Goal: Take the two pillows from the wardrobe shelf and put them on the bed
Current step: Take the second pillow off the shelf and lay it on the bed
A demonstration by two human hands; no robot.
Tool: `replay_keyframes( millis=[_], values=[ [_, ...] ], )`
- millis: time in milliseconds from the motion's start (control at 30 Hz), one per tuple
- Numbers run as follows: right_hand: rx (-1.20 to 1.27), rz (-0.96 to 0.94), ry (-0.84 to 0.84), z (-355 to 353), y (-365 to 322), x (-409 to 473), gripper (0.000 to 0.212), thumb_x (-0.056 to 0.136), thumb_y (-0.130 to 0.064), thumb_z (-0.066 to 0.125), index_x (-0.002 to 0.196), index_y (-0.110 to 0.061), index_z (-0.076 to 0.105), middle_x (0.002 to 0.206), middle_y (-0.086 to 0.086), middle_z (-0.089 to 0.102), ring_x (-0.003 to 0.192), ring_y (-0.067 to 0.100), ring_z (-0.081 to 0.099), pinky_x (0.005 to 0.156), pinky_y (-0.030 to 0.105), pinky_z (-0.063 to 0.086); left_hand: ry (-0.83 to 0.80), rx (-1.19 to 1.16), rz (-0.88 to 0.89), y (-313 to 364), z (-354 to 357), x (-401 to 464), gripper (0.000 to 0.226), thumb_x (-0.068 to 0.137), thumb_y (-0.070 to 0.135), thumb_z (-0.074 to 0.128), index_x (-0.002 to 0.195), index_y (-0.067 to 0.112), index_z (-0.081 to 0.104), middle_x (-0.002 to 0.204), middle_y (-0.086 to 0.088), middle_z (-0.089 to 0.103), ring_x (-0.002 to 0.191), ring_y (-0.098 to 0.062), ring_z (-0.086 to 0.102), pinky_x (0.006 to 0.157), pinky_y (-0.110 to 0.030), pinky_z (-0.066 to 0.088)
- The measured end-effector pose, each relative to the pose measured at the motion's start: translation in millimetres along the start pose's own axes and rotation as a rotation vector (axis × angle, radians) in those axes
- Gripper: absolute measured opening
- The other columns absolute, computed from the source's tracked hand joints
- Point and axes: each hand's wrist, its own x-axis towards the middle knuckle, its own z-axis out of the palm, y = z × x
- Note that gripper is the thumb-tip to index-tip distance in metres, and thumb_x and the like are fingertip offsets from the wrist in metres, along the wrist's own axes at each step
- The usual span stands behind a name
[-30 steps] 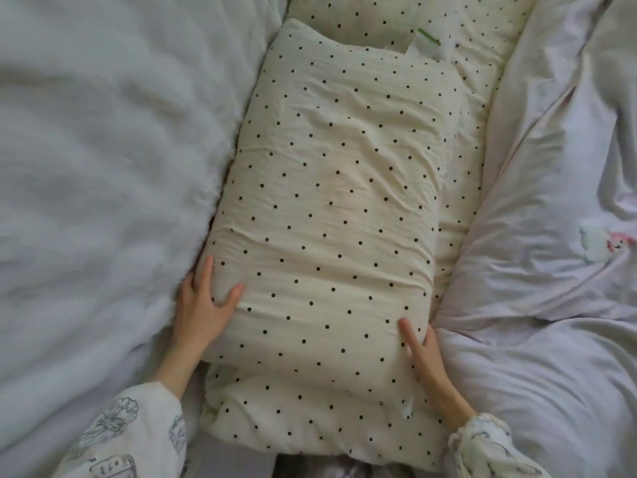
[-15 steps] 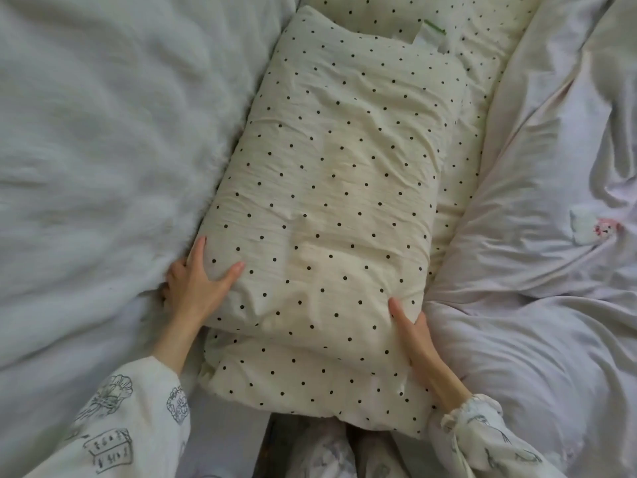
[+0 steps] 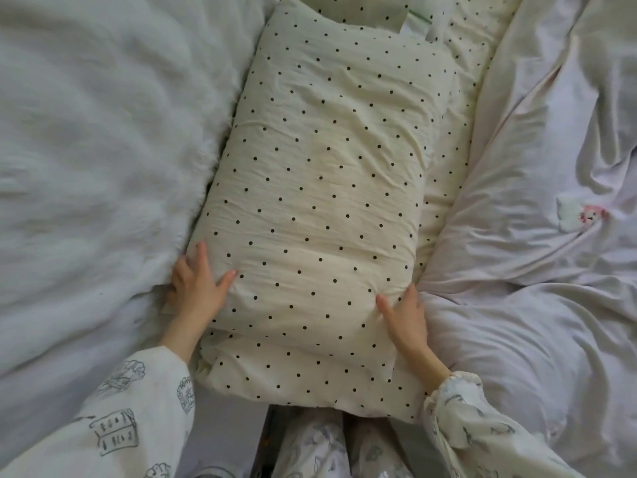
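Note:
A cream pillow with black dots [image 3: 320, 188] lies lengthwise on a second dotted pillow [image 3: 310, 381], whose near end and far right edge stick out from under it. Both lie on the bed, in the gap between two covers. My left hand [image 3: 196, 291] holds the top pillow's near left corner, thumb on top and fingers along its side. My right hand [image 3: 403, 319] holds the near right corner the same way, its fingers hidden between pillow and duvet.
A white fluffy blanket [image 3: 96, 150] fills the left side, pressed against the pillows. A crumpled pale lilac duvet [image 3: 534, 270] bulges on the right. A small white label [image 3: 413, 27] shows at the far end. My patterned trouser legs [image 3: 327, 450] stand at the bed's edge.
Both hands and the top pillow have shifted a little away from me, up the bed. The right hand has slid farther along the pillow's side.

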Motion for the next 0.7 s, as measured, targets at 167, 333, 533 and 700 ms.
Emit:
replay_keyframes(
  millis=[167, 333, 533, 700],
  values=[
    [-0.545, -0.446, 0.07, 9.3, -36.1, -2.4, 0.083, 0.081, -0.051, 0.059, 0.146, -0.037, 0.01, 0.157, 0.005, -0.009, 0.144, 0.028, -0.007, 0.108, 0.06, 0.015, 0.035, 0.193, 0.363, 45.3, 18.3, -10.0, 0.083, 0.082, 0.05, 0.056, 0.146, 0.041, 0.003, 0.156, -0.01, -0.016, 0.142, -0.034, -0.015, 0.103, -0.069, 0.0],
    [-0.729, -0.392, -0.128, 25.9, -31.6, 2.4, 0.101, 0.068, -0.065, 0.064, 0.145, -0.041, 0.003, 0.154, -0.001, -0.024, 0.14, 0.027, -0.023, 0.104, 0.064, 0.019, -0.244, 0.39, 0.464, 61.2, 65.7, -22.9, 0.077, 0.084, 0.068, 0.028, 0.132, 0.05, -0.03, 0.145, 0.0, -0.042, 0.126, -0.029, -0.045, 0.092, -0.076, -0.017],
    [-0.708, -0.375, -0.184, 21.3, -13.5, -21.2, 0.096, 0.076, -0.043, 0.069, 0.145, -0.039, 0.003, 0.154, 0.001, -0.024, 0.141, 0.028, -0.021, 0.108, 0.05, 0.03, -0.321, 0.43, 0.452, 52.7, 64.9, -44.1, 0.075, 0.088, 0.064, 0.025, 0.124, 0.049, -0.039, 0.14, 0.002, -0.045, 0.121, -0.025, -0.049, 0.093, -0.074, -0.016],
    [-0.704, -0.373, -0.232, 22.6, -8.8, -28.3, 0.09, 0.083, -0.03, 0.066, 0.145, -0.039, 0.002, 0.154, 0.004, -0.024, 0.141, 0.03, -0.019, 0.11, 0.042, 0.03, -0.361, 0.457, 0.451, 50.7, 66.6, -64.3, 0.073, 0.091, 0.058, 0.027, 0.132, 0.045, -0.032, 0.149, -0.004, -0.036, 0.129, -0.03, -0.042, 0.097, -0.075, -0.009]
  ],
)
